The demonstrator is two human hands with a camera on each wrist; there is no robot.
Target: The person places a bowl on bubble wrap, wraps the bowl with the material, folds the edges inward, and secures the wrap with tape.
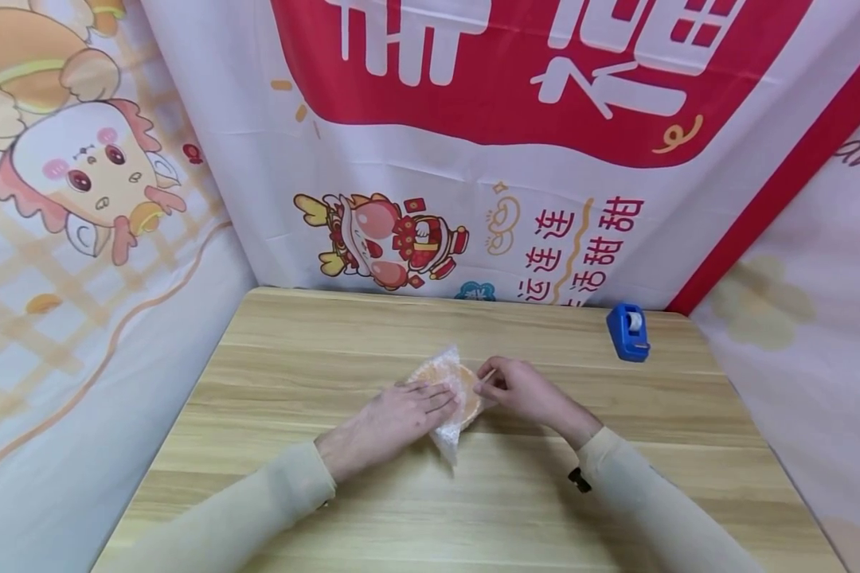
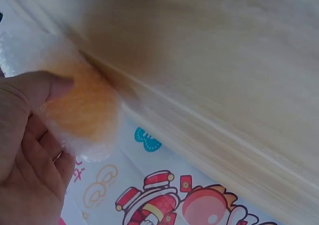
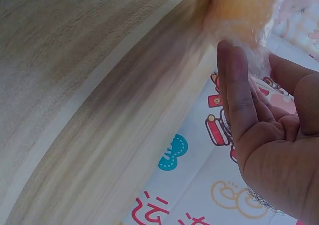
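A round orange disc (image 1: 469, 391) with a paler edge lies on the wooden table, partly covered by clear bubble wrap (image 1: 447, 438). My left hand (image 1: 404, 414) rests on the wrapped disc from the left, fingers extended across the fold of wrap. In the left wrist view, a digit of that hand presses on the wrap over the orange face (image 2: 84, 108). At the disc's right side, my right hand (image 1: 523, 390) pinches the edge of the bubble wrap. The right wrist view has thumb and fingertips (image 3: 236, 60) at the wrap below the orange part (image 3: 244, 10).
A blue tape dispenser (image 1: 628, 333) with a roll of tape stands at the table's back right corner. Behind the table (image 1: 315, 342) hangs a red and white printed cloth (image 1: 430, 167); more printed cloths flank it left and right.
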